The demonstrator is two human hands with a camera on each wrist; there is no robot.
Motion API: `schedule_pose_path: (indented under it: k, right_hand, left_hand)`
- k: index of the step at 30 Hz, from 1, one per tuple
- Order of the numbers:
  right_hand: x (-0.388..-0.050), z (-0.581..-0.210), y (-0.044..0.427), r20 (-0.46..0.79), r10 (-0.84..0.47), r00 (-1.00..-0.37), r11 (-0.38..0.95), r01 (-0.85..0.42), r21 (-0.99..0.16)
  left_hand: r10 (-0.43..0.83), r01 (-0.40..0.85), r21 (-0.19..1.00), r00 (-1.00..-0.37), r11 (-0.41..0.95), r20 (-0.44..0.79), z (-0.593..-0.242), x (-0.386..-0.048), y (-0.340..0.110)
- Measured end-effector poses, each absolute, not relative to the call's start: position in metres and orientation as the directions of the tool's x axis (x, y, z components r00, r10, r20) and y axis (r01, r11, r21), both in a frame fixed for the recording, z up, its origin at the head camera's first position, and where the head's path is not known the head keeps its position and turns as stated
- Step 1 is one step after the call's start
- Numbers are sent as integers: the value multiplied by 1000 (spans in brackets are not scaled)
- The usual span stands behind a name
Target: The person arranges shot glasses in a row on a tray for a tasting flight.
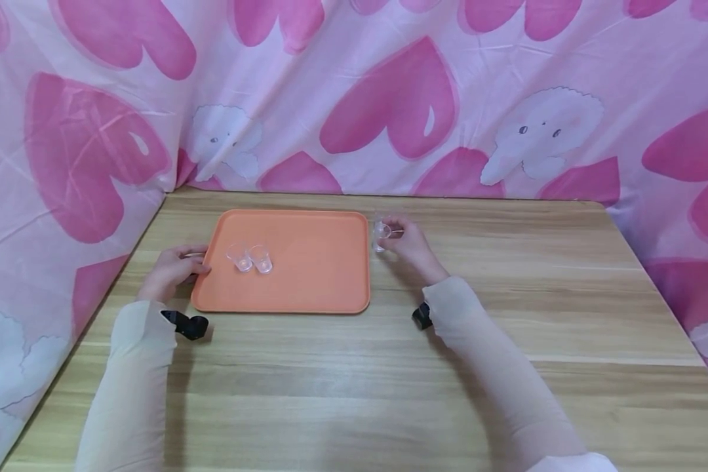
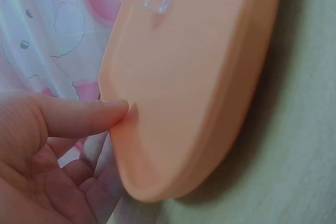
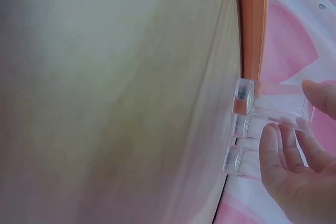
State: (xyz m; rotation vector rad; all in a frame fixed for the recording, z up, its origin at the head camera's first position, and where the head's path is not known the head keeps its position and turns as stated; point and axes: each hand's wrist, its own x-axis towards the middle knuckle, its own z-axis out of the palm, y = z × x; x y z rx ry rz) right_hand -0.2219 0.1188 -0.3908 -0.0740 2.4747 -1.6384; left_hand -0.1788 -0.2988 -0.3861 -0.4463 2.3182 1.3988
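An orange tray point(image 1: 307, 282) lies on the table, with two small clear glasses point(image 1: 262, 260) standing side by side on its left half. My left hand point(image 1: 174, 267) grips the tray's left edge, its thumb over the rim point(image 2: 118, 145) and its fingers curled at the outer side. Just past the tray's right edge, my right hand point(image 1: 410, 246) holds a clear shot glass point(image 3: 278, 103) near its mouth between thumb and fingers. Beyond that glass, more clear glasses point(image 3: 241, 161) stand, partly hidden by the fingers.
The wood-grain table point(image 1: 330, 393) reaches back to a pink curtain point(image 1: 389, 85) with hearts, which also hangs along both sides. Small black cameras point(image 1: 191, 326) sit at both wrists.
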Motion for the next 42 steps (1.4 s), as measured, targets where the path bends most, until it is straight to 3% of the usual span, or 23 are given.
schedule_pose_path:
  k: [23, 28, 42]
  right_hand:
    - [-220, -380, 107, -143, -123, -982, 382, 86, -920]
    - [-220, -379, 102, -92, -122, -988, 356, 43, -934]
    - [-214, -369, 66, -97, -172, -980, 329, 36, -944]
  left_hand:
    - [-64, -459, 770, -873, 443, -484, -386, -178, -298]
    - [-52, -454, 777, -875, 435, -482, -387, -177, -299]
    - [-53, -472, 770, -864, 430, -500, -387, -178, -299]
